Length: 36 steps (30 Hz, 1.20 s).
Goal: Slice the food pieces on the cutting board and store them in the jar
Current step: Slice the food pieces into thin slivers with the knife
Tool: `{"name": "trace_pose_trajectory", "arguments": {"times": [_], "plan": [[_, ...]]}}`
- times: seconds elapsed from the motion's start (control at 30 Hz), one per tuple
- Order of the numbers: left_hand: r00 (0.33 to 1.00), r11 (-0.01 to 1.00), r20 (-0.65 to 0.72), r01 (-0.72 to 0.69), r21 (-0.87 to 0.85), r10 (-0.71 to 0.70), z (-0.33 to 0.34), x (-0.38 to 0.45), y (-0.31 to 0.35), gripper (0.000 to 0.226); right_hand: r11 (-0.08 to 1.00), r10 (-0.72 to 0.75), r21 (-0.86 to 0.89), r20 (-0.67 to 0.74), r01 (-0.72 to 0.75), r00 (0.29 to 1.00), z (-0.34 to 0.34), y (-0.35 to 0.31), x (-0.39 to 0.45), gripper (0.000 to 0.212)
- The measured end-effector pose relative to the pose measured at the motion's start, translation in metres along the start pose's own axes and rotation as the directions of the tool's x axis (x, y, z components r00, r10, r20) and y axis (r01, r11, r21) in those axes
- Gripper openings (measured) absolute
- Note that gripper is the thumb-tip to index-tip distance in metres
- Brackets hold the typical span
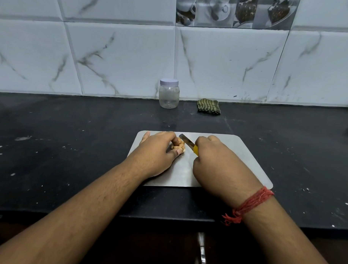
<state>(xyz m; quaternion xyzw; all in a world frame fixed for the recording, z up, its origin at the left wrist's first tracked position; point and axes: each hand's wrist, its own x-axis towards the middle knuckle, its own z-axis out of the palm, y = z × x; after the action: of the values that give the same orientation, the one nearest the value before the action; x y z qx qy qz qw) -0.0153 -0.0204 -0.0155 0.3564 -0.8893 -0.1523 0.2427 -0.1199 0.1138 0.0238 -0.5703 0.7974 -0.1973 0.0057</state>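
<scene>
Meanwhile, left hand (158,151) pinches the food piece (178,146) on the cutting board (237,153); right hand (213,163) grips the knife (186,141).

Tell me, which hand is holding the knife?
The right hand, the one with red thread on its wrist, grips the yellow-handled knife. The left hand holds the food piece instead.

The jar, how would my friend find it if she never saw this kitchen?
Look along the white marble-tiled wall to where it meets the black counter. The jar stands there, beyond the cutting board. It is clear with a pale lid, unlike the striped folded cloth to its right.
</scene>
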Motion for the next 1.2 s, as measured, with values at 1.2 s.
{"name": "trace_pose_trajectory", "arguments": {"times": [1.2], "plan": [[1.000,0.999,-0.015,0.025,0.024,-0.025,-0.004,0.000,0.006,0.016,0.991,-0.027,-0.128,0.092,0.039,0.995,0.000,-0.014,-0.010,0.031]]}}
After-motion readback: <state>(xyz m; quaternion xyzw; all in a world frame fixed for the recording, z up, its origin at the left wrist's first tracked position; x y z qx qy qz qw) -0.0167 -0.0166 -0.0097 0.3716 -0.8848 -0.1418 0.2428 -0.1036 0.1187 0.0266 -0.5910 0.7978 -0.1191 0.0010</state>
